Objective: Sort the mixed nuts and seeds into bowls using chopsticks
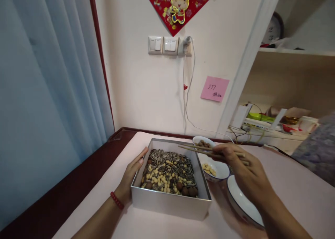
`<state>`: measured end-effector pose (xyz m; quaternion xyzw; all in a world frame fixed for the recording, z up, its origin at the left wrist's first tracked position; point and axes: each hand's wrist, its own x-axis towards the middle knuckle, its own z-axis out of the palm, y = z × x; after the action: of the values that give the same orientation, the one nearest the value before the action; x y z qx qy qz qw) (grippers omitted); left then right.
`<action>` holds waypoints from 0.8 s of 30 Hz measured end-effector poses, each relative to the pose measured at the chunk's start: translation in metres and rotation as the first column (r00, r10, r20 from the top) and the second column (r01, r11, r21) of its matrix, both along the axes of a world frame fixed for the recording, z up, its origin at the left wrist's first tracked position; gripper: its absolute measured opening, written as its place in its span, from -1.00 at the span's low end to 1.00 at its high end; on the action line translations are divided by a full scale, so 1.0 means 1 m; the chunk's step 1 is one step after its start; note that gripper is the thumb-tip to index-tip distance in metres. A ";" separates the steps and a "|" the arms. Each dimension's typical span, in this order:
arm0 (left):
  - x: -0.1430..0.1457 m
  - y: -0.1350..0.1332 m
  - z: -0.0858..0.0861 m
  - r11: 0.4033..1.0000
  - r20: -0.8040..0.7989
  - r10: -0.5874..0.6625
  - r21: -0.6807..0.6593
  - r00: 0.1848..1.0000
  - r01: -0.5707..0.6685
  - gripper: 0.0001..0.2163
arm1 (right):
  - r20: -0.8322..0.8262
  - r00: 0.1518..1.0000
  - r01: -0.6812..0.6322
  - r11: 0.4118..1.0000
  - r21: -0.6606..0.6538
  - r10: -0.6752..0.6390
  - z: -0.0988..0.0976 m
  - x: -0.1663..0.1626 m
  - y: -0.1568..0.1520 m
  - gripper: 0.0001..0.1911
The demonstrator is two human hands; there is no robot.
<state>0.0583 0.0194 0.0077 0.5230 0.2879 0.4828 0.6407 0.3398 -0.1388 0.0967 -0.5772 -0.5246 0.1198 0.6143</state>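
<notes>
A square silver box [170, 204] stands on the table, holding striped sunflower seeds [164, 156], pale peanuts [162, 180] and several round brown nuts [193, 191]. My left hand [128, 179] lies with stretched fingers along the box's left wall, touching it from outside. In my right hand [242, 171] is a pair of wooden chopsticks [192, 148], their tips over the box's right rim; I see nothing held between the tips. Under and beside the chopsticks are a small bowl of brown nuts [202, 143] and a white bowl [222, 172] with peanuts inside.
Below my right hand sits a larger white dish [242, 200], partly hidden by my forearm. A white cable [195, 125] runs from the wall socket down to the table's back. Blue curtain [57, 75] hangs at left; a shelf [295, 52] stands at right. Patterned fabric [318, 151] shows at the right edge.
</notes>
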 end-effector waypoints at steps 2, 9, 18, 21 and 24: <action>0.000 -0.002 0.001 1.000 0.016 0.006 -0.007 1.000 -0.006 -0.46 | 0.062 0.994 -0.091 0.994 -0.057 0.094 -0.004 -0.014 0.013 -0.63; 0.000 -0.005 0.004 0.999 0.060 -0.005 -0.045 0.998 0.007 -0.48 | 0.297 0.937 -0.152 0.979 -0.134 0.186 -0.012 -0.040 0.052 -0.62; -0.001 -0.001 -0.002 0.996 0.088 -0.045 -0.069 0.995 0.051 -0.50 | 0.322 0.928 -0.145 0.977 -0.159 0.190 -0.020 -0.046 0.072 -0.63; -0.002 0.000 -0.003 0.998 0.073 -0.039 -0.046 0.997 0.042 -0.52 | 0.325 0.929 -0.134 0.980 -0.145 0.175 -0.020 -0.046 0.071 -0.61; -0.001 0.001 -0.004 0.997 0.080 -0.044 -0.054 0.996 0.049 -0.51 | 0.324 0.931 -0.132 0.983 -0.125 0.167 -0.019 -0.043 0.067 -0.62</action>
<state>0.0569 0.0205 0.0038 0.4922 0.2635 0.4797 0.6769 0.2963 -0.0717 0.0773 -0.5779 -0.6566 0.0932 0.4756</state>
